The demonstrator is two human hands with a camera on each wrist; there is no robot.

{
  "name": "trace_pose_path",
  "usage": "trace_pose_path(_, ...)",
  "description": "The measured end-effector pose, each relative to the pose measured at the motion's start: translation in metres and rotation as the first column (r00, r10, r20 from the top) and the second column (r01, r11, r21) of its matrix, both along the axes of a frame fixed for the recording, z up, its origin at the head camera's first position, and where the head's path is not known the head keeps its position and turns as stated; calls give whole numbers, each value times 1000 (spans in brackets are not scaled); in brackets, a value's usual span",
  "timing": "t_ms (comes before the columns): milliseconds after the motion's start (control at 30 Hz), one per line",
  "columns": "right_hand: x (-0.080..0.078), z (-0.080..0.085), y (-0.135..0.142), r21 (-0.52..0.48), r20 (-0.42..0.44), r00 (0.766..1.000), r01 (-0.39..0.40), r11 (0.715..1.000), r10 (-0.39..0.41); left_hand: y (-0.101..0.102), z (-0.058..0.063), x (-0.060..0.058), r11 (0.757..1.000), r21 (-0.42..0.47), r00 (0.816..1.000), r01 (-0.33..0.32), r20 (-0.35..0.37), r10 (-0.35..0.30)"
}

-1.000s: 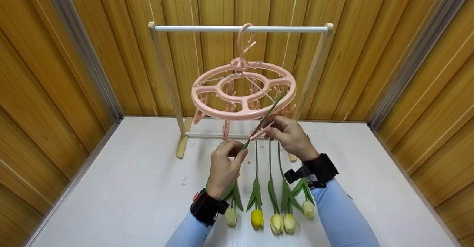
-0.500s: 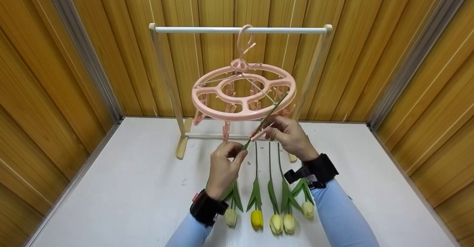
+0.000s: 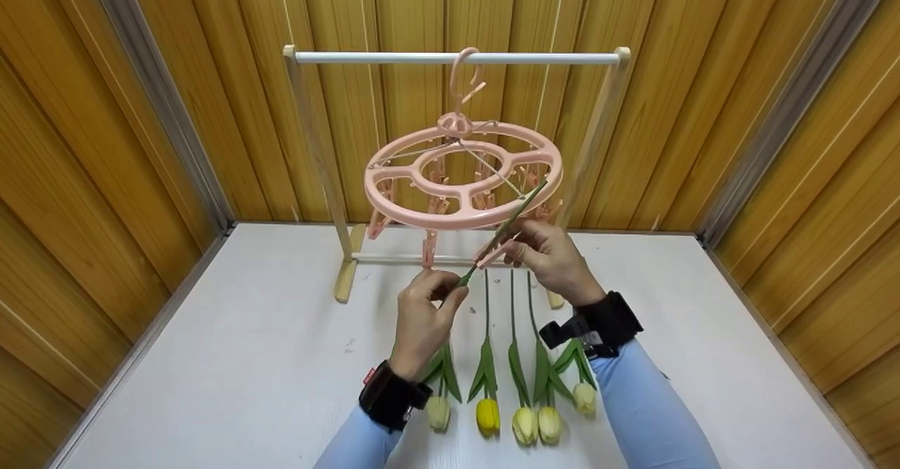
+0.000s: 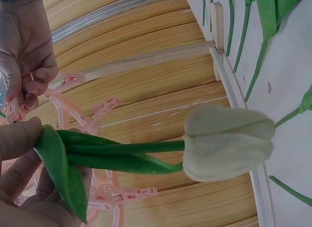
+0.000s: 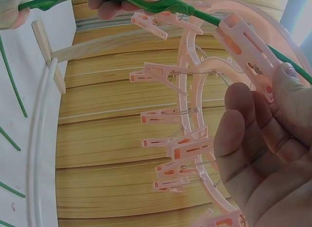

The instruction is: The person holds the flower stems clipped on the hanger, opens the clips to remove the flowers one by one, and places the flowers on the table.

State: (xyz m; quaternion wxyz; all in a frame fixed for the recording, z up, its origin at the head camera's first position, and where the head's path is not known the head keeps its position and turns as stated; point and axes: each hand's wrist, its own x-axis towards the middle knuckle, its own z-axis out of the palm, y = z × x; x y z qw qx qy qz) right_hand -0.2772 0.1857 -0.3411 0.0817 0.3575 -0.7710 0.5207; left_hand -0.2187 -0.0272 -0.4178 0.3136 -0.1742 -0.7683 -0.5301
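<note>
My left hand (image 3: pixel 424 325) pinches the stem of a white artificial tulip (image 4: pixel 229 144) near its green leaves (image 4: pixel 63 163). The flower head points away from the fingers in the left wrist view. Its bare stem (image 3: pixel 524 205) slants up and right across the rim of a pink round clip hanger (image 3: pixel 415 212). My right hand (image 3: pixel 559 261) pinches a pink clothespin (image 5: pixel 248 53) between thumb and fingers at the handle end. The clothespin's nose meets the green stem just above the leaves in the right wrist view.
The hanger hooks over the white bar (image 3: pixel 380 57) of a wooden-legged rack. Other pink clothespins (image 5: pixel 161 117) dangle from its ring. Several tulips lie on the white table (image 3: pixel 246 328), one of them a yellow tulip (image 3: pixel 487 416), the rest pale. Wood-patterned walls (image 3: pixel 112 103) enclose the table.
Both hands hold nearly the same place and grip. The stem's upper end has dropped slightly to the right, and the hanger sits a touch lower in view.
</note>
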Motion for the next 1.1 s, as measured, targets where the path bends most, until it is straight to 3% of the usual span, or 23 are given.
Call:
trace_pose_path(433, 1, 3, 0, 24, 27, 998, 53, 998, -54, -3, -3, 1, 1000, -6, 1000, -13, -29, 13)
trace_pose_path(700, 2, 3, 1, 4, 58, 997, 51, 999, -51, -6, -3, 2, 1000, -6, 999, -23, -33, 23)
trace_pose_path(1100, -1, 3, 0, -20, 26, 999, 36, 999, -35, -11, -8, 1, 999, -8, 999, -31, -9, 31)
